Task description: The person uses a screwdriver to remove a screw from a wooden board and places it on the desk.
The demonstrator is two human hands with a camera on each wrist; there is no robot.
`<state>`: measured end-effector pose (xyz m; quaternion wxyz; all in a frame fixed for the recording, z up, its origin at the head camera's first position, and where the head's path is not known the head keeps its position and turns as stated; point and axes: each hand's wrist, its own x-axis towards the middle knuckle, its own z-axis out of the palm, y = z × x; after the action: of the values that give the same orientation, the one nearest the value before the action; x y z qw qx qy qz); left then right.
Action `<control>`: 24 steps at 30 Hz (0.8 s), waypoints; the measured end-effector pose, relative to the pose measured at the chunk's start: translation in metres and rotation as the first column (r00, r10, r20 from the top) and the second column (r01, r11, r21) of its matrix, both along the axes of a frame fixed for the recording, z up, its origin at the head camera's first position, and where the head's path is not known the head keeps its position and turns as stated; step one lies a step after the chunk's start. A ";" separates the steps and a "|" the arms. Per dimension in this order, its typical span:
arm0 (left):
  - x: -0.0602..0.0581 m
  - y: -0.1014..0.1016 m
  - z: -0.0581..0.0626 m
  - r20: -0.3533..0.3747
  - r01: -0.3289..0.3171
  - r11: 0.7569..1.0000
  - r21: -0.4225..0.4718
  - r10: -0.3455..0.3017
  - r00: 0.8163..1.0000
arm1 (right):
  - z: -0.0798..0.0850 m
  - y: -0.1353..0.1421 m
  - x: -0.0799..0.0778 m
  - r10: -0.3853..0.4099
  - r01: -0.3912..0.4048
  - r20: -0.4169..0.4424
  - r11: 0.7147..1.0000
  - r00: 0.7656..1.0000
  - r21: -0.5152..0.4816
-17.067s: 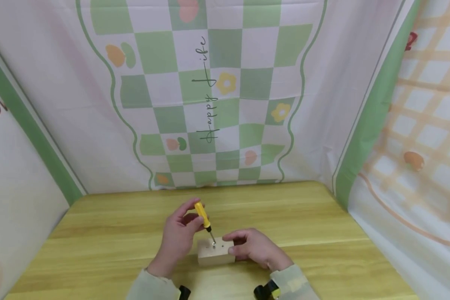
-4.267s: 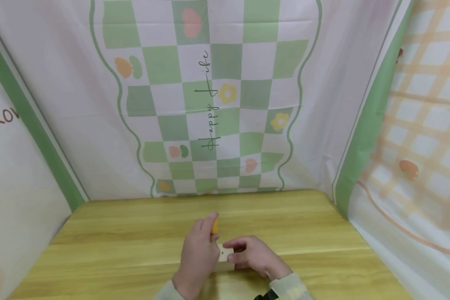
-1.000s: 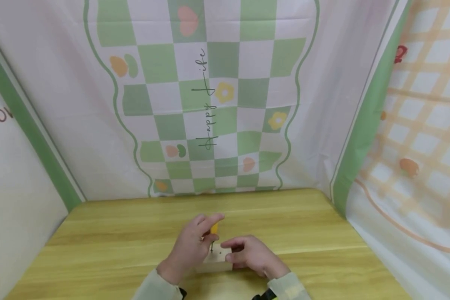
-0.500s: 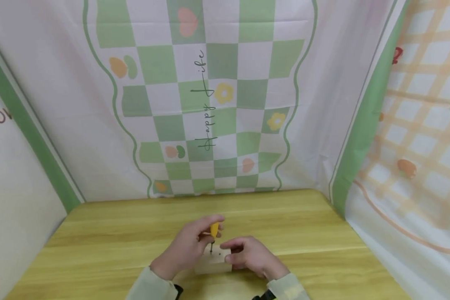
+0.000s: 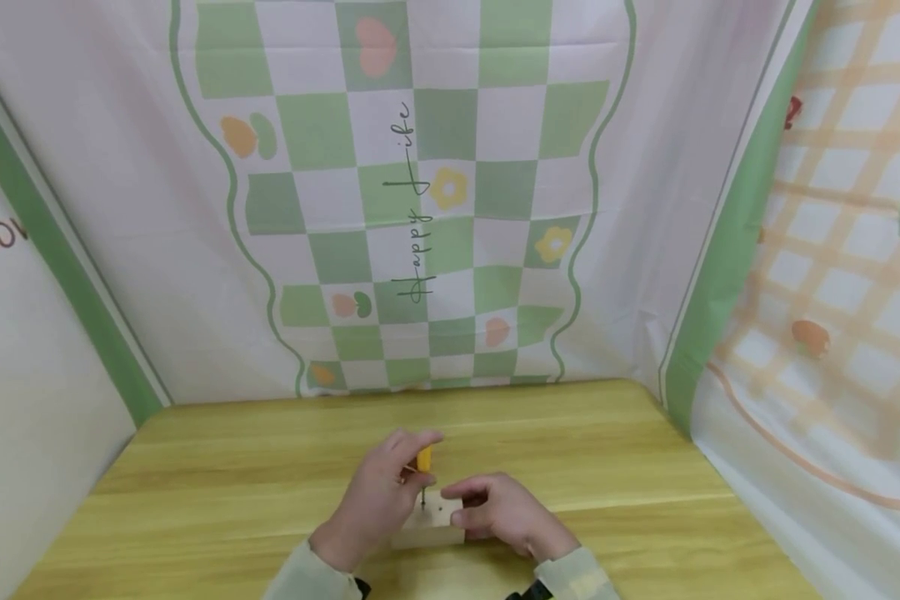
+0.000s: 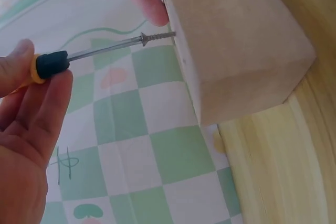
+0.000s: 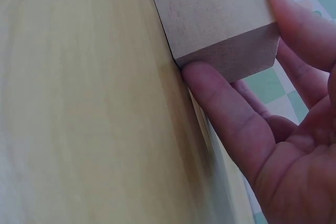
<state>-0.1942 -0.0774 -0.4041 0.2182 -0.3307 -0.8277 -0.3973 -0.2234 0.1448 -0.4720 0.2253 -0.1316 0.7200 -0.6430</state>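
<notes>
My left hand (image 5: 375, 500) holds a small screwdriver (image 5: 424, 459) with a yellow handle and black collar, thumb and fingers around the handle. In the head view it stands nearly upright. Its shaft meets the head of a metal screw (image 6: 157, 36), whose threaded part stands well out of a pale wooden block (image 6: 241, 40). The right hand (image 5: 506, 512) grips the block's right end, thumb at the near edge and a finger across the top. In the right wrist view, one fingertip (image 7: 205, 77) presses the end face low down. A small dark hole (image 5: 440, 507) shows right of the screw.
The block lies on a yellow wood-grain table (image 5: 232, 467). A white curtain with green checks (image 5: 450, 192) hangs behind the table's far edge. More printed cloth (image 5: 832, 333) closes off the right side. A black device (image 5: 532, 590) sits at the right wrist.
Since the oldest frame, the tilted screwdriver has come nearly upright. Over the last second my left hand has rolled back and forth around the handle. The right hand keeps its grip on the block.
</notes>
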 end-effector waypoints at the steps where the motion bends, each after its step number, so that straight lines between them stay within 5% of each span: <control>1: 0.000 0.001 0.000 -0.012 -0.007 1.000 -0.005 0.007 1.000 | 0.000 0.000 0.000 0.000 0.000 0.002 1.000 1.000 0.000; 5: 0.000 0.001 -0.001 -0.007 0.005 1.000 -0.024 -0.005 1.000 | -0.001 0.001 -0.001 0.002 -0.002 0.007 1.000 1.000 -0.001; 8: -0.002 -0.002 0.001 0.066 0.084 0.996 -0.034 -0.082 0.994 | -0.001 0.002 -0.001 0.007 -0.007 0.002 1.000 1.000 -0.002; 14: -0.007 -0.007 0.005 0.196 0.220 0.975 0.039 -0.223 0.955 | 0.000 0.001 0.000 0.009 -0.009 -0.005 1.000 1.000 0.006; 18: -0.007 -0.007 0.004 0.157 0.174 0.982 0.071 -0.183 0.971 | 0.000 0.000 0.001 0.009 -0.009 -0.003 1.000 1.000 0.007; 24: -0.005 -0.003 -0.001 -0.004 0.037 0.999 0.034 -0.037 0.999 | -0.001 0.001 0.000 0.006 -0.006 -0.001 1.000 1.000 0.009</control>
<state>-0.1992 -0.0808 -0.4050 0.2177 -0.3430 -0.8142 -0.4147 -0.2238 0.1460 -0.4733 0.2275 -0.1331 0.7226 -0.6391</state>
